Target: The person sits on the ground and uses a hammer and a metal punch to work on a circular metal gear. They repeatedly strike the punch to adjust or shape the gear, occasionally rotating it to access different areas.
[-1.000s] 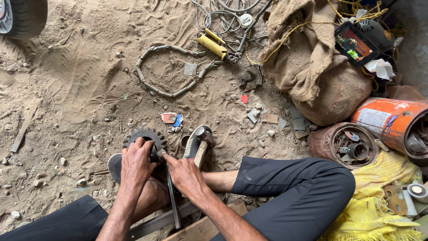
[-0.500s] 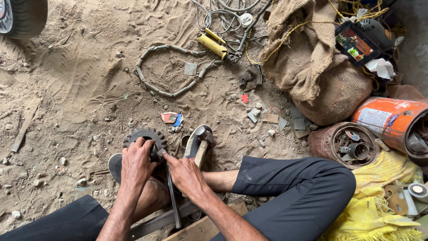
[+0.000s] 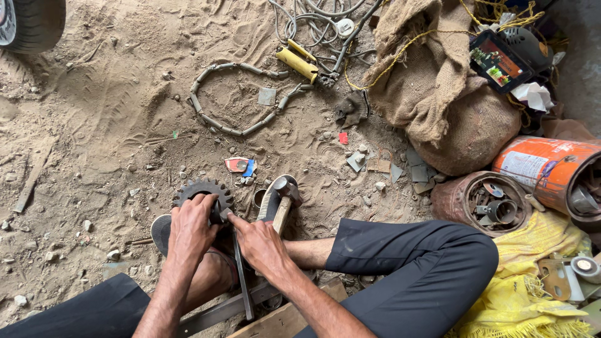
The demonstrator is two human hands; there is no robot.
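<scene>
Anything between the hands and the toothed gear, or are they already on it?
Nothing visible stands between them. The left hand already rests on the dark gear, fingers over its lower half. The right hand reaches its index finger to the gear's centre, beside a flat metal bar. A hammer lies just to the right, clear of both.

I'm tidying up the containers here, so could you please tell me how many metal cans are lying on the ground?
2. A rusty can full of metal scraps lies at the right, beside the trouser leg, and an orange can lies on its side just beyond it. Others may be hidden under the sacks.
</scene>
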